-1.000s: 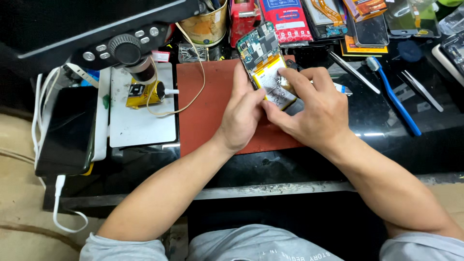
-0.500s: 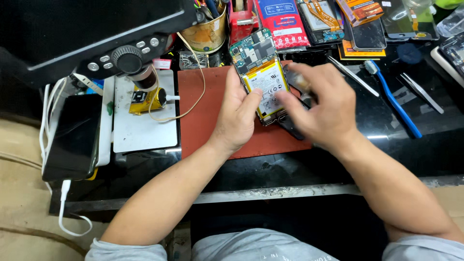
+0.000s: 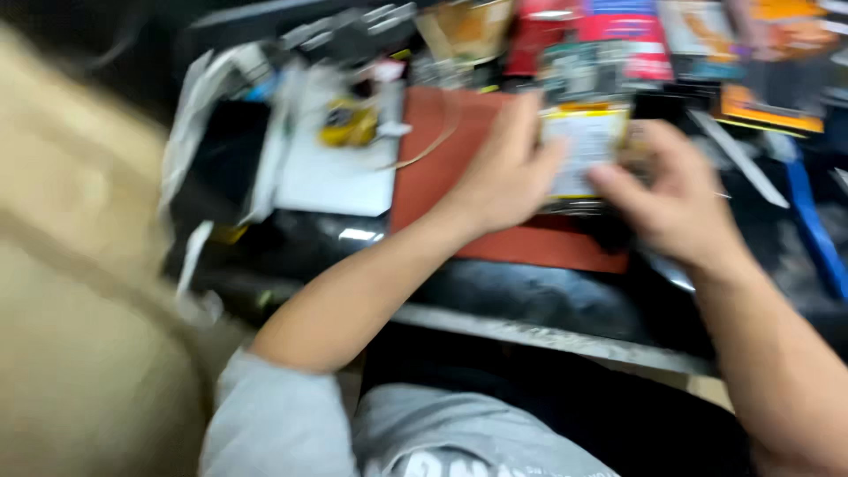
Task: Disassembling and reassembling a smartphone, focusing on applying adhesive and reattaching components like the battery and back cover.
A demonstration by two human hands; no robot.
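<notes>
- View heavily blurred; fine detail lost.
- Left hand [image 3: 508,172]: forearm runs up from lower left, bare below a grey sleeve, wrist straight. Palm faces right, fingers curled and close together, gripping the left edge of an opened phone body with a pale rectangular battery panel edged in yellow [image 3: 583,150].
- Right hand [image 3: 676,199]: forearm comes in from the lower right corner, wrist bent slightly inward. Fingers partly curled, thumb reaching left so its tip meets the lower right of the phone body. Hand is closed on the phone's right side; how firmly, cannot tell through the blur.
- The phone body sits between both hands, upright in the frame, held over the far edge of a red-brown rectangular work mat [image 3: 495,230]. Whether it touches the mat, cannot tell.
- Mat lies on a dark workbench [image 3: 548,300].
- Just left of the mat: a white flat board [image 3: 340,177] carrying a small yellow object [image 3: 346,124].
- Further left: a black slab-shaped device [image 3: 212,177] with white cables beside it.
- Right edge: a blue-handled tool [image 3: 813,221] lies on the bench, well apart from the right hand.
</notes>
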